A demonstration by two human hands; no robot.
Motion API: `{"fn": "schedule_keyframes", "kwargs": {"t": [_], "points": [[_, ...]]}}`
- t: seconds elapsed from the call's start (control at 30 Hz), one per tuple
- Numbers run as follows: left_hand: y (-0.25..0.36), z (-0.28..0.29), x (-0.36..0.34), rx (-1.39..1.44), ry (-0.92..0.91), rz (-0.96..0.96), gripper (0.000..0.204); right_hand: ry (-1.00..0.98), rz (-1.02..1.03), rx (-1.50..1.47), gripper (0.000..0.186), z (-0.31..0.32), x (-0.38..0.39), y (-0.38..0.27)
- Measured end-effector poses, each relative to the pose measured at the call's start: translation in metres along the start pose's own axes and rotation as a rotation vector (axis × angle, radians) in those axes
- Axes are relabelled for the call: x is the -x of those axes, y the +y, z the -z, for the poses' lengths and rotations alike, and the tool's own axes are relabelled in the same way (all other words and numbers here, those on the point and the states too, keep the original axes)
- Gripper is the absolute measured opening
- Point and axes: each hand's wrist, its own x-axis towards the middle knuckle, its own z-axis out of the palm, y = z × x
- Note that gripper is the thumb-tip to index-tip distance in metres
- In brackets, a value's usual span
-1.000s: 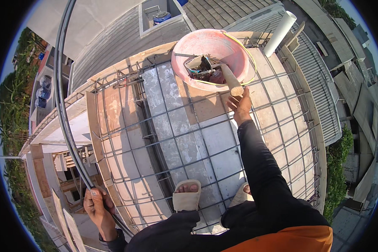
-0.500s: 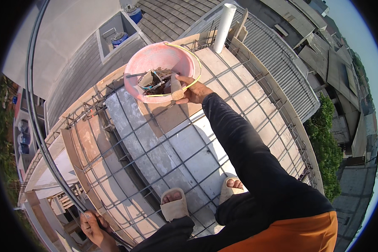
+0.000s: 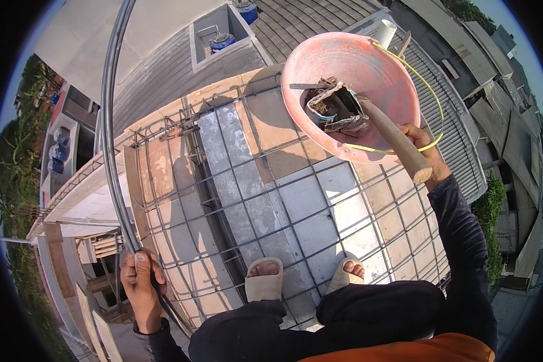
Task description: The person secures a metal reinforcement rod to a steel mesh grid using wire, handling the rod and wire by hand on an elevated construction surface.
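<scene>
My left hand (image 3: 142, 280) is closed around a bundle of long dark rods or cables (image 3: 110, 108) that runs up past the far edge; which of the two they are I cannot tell. At the right, my right hand (image 3: 427, 148) grips the rim of a worn pink bucket (image 3: 389, 69), its fingers partly hidden behind a wooden handle (image 3: 398, 142). That handle leans out over the rim, its other end among the contents. A torn carton (image 3: 338, 105) with small dark scraps lies inside, beside a flat dark bar (image 3: 308, 86). A yellow bail (image 3: 438, 102) loops over the bucket's right side.
Under my sandalled feet (image 3: 264, 277) a steel rebar grid (image 3: 271, 230) spans boards and grey panels. A lengthwise gap (image 3: 226, 241) runs left of my feet. Beyond the wooden edging lie tiled roofs (image 3: 308, 18) and a drop. A white pipe (image 3: 385, 33) stands behind the bucket.
The bucket has come up off the grid, closer and to the right, with my right hand now at its rim. The view has shifted; my left hand still holds the bundle.
</scene>
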Motion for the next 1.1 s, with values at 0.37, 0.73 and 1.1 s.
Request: {"fn": "schedule_keyframes", "kwargs": {"t": [0.37, 0.73, 1.1], "points": [[-0.06, -0.022, -0.016, 0.067, -0.097, 0.143, 0.027, 0.677, -0.267, -0.287, 0.037, 0.076, 0.284, 0.143], [-0.069, -0.02, -0.007, -0.08, -0.045, 0.217, 0.03, 0.69, -0.385, -0.382, 0.053, 0.08, 0.381, 0.23], [0.008, -0.011, 0.013, -0.157, 0.08, 0.173, 0.024, 1.387, 0.013, 0.751, 0.059, 0.147, 0.318, 0.087]]}}
